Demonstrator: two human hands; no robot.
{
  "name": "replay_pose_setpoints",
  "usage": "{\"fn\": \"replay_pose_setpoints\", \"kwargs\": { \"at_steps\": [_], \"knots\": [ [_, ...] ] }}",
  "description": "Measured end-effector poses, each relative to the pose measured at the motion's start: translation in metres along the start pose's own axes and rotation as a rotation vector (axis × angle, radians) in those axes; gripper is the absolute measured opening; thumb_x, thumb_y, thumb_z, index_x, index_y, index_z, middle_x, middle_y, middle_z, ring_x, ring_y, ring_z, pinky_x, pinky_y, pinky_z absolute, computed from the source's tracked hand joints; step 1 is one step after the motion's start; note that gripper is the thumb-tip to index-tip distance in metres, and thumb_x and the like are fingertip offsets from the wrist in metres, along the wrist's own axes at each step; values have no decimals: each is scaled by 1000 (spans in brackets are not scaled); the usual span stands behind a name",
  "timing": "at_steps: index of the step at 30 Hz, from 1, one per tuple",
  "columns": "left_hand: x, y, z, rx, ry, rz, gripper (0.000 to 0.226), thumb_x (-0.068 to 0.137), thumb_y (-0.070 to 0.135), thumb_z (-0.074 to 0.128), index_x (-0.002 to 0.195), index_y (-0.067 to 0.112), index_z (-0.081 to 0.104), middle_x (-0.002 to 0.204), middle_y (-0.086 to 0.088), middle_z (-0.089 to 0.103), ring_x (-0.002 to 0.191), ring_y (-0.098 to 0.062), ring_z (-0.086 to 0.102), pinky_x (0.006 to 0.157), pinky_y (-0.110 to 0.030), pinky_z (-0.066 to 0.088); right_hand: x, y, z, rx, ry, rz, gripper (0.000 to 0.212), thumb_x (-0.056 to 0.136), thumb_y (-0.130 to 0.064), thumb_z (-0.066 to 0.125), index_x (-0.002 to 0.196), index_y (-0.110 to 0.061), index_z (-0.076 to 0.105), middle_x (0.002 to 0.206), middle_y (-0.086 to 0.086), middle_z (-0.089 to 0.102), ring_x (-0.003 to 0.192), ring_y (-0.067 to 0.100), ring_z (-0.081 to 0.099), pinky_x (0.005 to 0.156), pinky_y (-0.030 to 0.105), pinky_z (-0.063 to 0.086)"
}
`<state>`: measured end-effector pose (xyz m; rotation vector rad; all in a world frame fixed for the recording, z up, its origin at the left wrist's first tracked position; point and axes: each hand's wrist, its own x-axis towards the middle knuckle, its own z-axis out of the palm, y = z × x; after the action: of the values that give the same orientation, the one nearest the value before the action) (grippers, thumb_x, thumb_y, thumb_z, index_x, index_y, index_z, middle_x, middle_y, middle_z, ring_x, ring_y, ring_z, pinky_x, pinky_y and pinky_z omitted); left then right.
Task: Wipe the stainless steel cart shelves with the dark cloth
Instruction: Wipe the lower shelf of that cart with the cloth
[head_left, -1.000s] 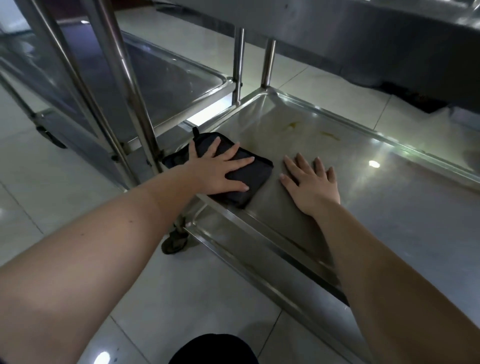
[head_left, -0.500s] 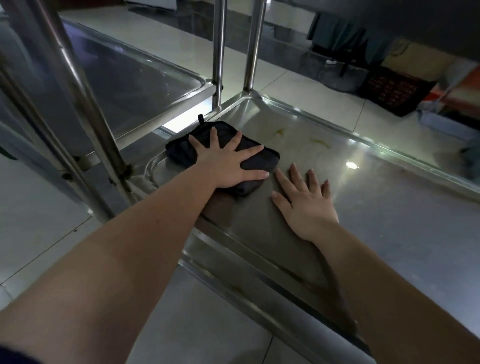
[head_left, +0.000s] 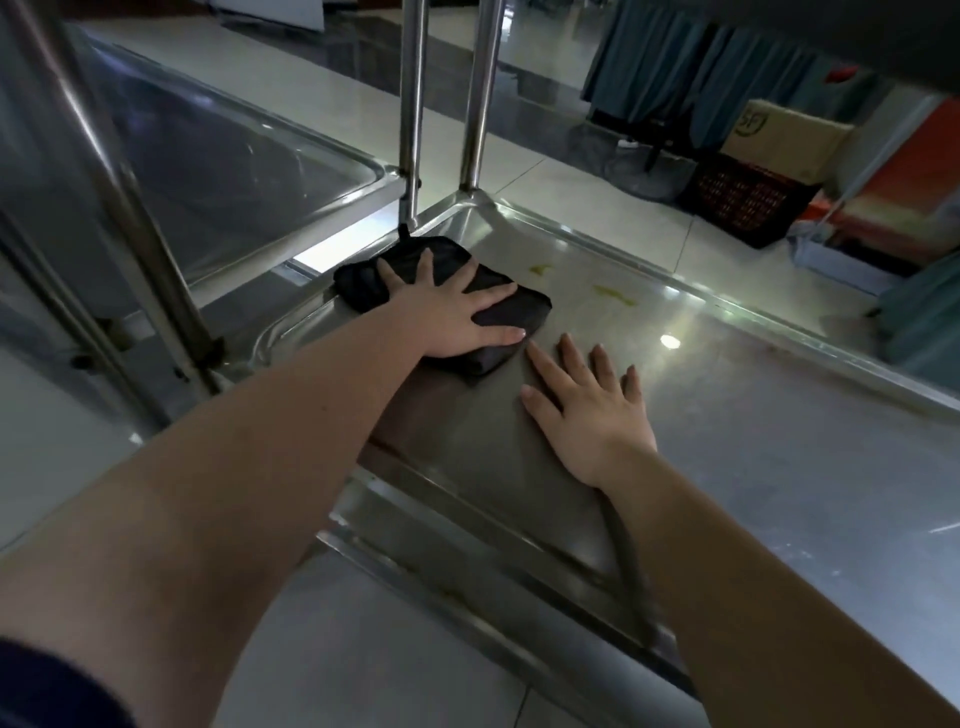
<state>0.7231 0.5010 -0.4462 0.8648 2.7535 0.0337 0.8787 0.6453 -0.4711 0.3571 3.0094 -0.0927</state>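
Head view: wiping step under way on the lower cart shelf (head_left: 753, 415). The left hand (head_left: 447, 312) lies flat on the folded dark cloth (head_left: 358, 283), fingers (head_left: 493, 300) straight and spread, pressing down and not curled round it. The cloth sits left of frame centre, in the shelf's far-left corner, just below the upright posts (head_left: 475, 93). The right hand (head_left: 587, 410) rests palm-down on bare steel just right of the cloth, fingers straight, holding nothing; it looks like a brace.

Yellow stains (head_left: 613, 295) show right of the cloth near the far rim, unwiped. The next move probably calls for a push to the right along the far rim with steady downward pressure to take those marks. The right hand would likely have to shift out of the path for the middle of the shelf.

A second cart's shelf (head_left: 234, 182) is at upper left; a cardboard box (head_left: 779, 140) and a dark crate (head_left: 743, 197) are at upper right.

Against the earlier frames, the cloth and left hand have travelled from the near-left edge of the shelf deeper into the corner. The right hand stays planted beside them. The camera has dropped lower, showing more of the room beyond. The stains are unchanged.
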Motion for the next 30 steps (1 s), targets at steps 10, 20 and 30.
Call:
{"fn": "replay_pose_setpoints", "kwargs": {
  "at_steps": [10,20,30],
  "knots": [
    [-136,-25,37,11,-70,-50,86,55,99,7,131,73,-25,157,14,-32,143,-41,-29,104,-79,-9,-20,-8,0,24,5,-28,60,96,-67,12,151,-52,-5,165,-10,-8,152,25,-11,121,51,-7],
    [-19,4,3,-24,-27,-96,80,72,95,16,142,67,-9,163,10,-19,145,-45,-22,98,-84,-9,-24,-12,3,15,24,-41,61,97,-66,11,152,-48,-5,165,-9,-8,151,25,-12,120,53,-8],
    [-14,4,-1,-7,-15,-62,78,75,93,18,143,66,-8,163,11,-18,147,-41,-19,100,-82,-10,-18,-7,-1,43,2,-27,61,95,-69,13,151,-52,-4,164,-14,-6,152,21,-9,121,51,-6]
  ]
}}
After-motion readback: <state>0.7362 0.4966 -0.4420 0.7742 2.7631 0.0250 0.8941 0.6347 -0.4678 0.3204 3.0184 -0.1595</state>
